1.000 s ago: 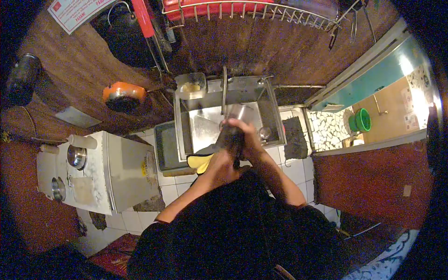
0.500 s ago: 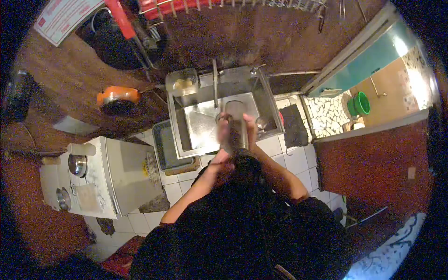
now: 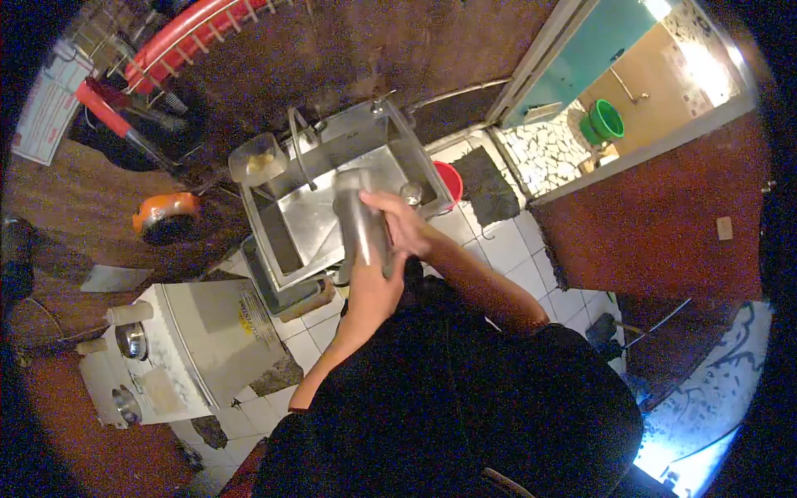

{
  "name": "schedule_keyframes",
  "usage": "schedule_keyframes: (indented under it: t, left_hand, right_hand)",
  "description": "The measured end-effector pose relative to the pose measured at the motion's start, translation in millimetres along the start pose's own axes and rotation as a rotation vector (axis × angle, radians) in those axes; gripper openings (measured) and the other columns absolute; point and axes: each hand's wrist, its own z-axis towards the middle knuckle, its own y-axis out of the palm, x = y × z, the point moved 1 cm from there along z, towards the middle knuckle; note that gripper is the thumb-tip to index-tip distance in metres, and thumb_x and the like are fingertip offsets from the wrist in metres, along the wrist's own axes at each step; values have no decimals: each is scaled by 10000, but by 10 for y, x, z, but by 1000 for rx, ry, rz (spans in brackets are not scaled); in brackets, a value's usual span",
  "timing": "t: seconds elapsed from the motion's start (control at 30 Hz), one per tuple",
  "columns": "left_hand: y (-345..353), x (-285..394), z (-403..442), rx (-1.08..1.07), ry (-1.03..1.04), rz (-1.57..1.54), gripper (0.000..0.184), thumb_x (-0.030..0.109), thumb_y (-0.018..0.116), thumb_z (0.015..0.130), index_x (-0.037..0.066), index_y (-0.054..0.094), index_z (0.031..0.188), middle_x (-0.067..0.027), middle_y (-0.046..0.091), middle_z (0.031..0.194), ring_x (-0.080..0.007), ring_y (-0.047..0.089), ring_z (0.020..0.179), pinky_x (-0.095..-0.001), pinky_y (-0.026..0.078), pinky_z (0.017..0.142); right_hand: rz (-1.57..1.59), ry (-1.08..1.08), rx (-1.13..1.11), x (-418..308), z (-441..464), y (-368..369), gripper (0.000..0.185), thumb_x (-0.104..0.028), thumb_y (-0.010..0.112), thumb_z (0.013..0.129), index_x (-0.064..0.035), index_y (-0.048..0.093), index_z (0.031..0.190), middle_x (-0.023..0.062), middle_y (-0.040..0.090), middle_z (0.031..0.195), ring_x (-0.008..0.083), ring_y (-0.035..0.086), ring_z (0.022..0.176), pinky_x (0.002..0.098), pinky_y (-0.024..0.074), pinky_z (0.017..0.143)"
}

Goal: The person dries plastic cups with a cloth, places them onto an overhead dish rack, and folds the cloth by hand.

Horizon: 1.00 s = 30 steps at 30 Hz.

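Note:
A tall, shiny grey cylindrical container [image 3: 359,220] is held tilted over the sink, its far end slightly blurred. My left hand [image 3: 375,286] is closed around the near end. Against the container's right side lies my right hand [image 3: 400,222], its fingers wrapped over the upper part. Below the container is the steel sink [image 3: 303,203], with a curved faucet [image 3: 299,148] at its back. A small round glass-like item [image 3: 411,193] sits at the sink's right side.
A clear tub [image 3: 257,162] rests at the sink's back left corner. Left stands a white fridge [image 3: 220,336] with metal bowls on top. A red bucket [image 3: 449,181] and dark mat [image 3: 488,187] lie right of the sink. A green bucket [image 3: 603,122] stands beyond the doorway.
My view has turned, so the sink appears tilted and further left. The container now leans left, with my left hand around its near end and my right hand on its right side.

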Motion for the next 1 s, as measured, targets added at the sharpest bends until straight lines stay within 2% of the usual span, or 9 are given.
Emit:
schedule_keyframes:
  t: [0.07, 0.27, 0.37, 0.53, 0.6, 0.67, 0.73, 0.87, 1.0]
  left_hand:
    - [63, 226, -85, -355, -37, -107, 748, 216, 726, 855, -17, 322, 1440, -288, 522, 1310, -438, 523, 1203, -443, 406, 1032]
    - [572, 197, -387, -251, 170, -176, 881, 138, 768, 802, 17, 244, 1501, -214, 516, 1337, -339, 522, 1229, -410, 417, 1021]
    - [786, 191, -629, -333, 36, -376, 889, 149, 767, 807, 9, 235, 1505, -175, 522, 1322, -278, 535, 1199, -372, 422, 1011]
    - [721, 339, -836, -243, -421, -1057, 780, 138, 768, 801, 7, 340, 1439, -116, 545, 1272, -258, 557, 1146, -356, 434, 995]
    - [730, 377, -793, -18, -421, -933, 751, 189, 780, 808, -8, 378, 1411, -136, 558, 1252, -295, 558, 1153, -381, 433, 1005]
    - [681, 462, -725, 171, -144, -120, 738, 238, 789, 810, -25, 407, 1384, -170, 568, 1257, -329, 557, 1163, -409, 431, 1007]
    - [684, 434, -748, 141, -127, -65, 732, 284, 801, 805, -36, 440, 1356, -214, 554, 1282, -355, 552, 1170, -426, 428, 1001]
    - [706, 523, -822, 62, -76, -68, 708, 319, 822, 780, -34, 503, 1305, -254, 554, 1265, -375, 552, 1173, -421, 426, 1005]
    - [778, 608, -893, -2, 39, 5, 716, 341, 826, 772, -19, 509, 1303, -243, 579, 1230, -351, 558, 1169, -418, 419, 1009]
  right_hand:
    - [-54, 4, 207, -198, -291, 90, 312, -318, 588, 962, -43, 597, 1111, 86, 674, 977, 200, 674, 831, 356, 561, 783]
    - [252, 95, 257, -10, -738, -223, 534, -423, 666, 850, -51, 513, 1201, 112, 626, 927, 260, 644, 773, 418, 557, 702]
    - [1063, 196, -399, 390, -744, -568, 728, -544, 617, 794, -46, 477, 1307, 160, 612, 1053, 329, 611, 873, 479, 518, 838]
    - [989, 327, -555, 506, -672, -426, 742, -533, 610, 815, -17, 456, 1325, 154, 626, 1068, 332, 604, 901, 461, 508, 866]
    - [521, 319, -200, 321, -708, -235, 682, -509, 604, 858, -29, 473, 1324, 185, 632, 1135, 343, 608, 1006, 454, 501, 899]
    - [10, 221, -172, 431, -601, -328, 625, -480, 656, 874, -30, 531, 1289, 161, 646, 1158, 268, 610, 1080, 389, 499, 908]
    - [-427, -8, 36, 436, -706, -273, 581, -468, 688, 857, -20, 579, 1211, 115, 664, 1114, 215, 626, 997, 365, 504, 878]
    - [-187, 212, 87, 250, -957, -150, 528, -420, 674, 858, 1, 583, 1162, 123, 670, 1071, 246, 643, 946, 416, 510, 882]
    - [765, 236, -235, 578, -1022, -446, 562, -417, 584, 787, -4, 553, 1168, 172, 660, 1049, 365, 638, 944, 497, 513, 891]
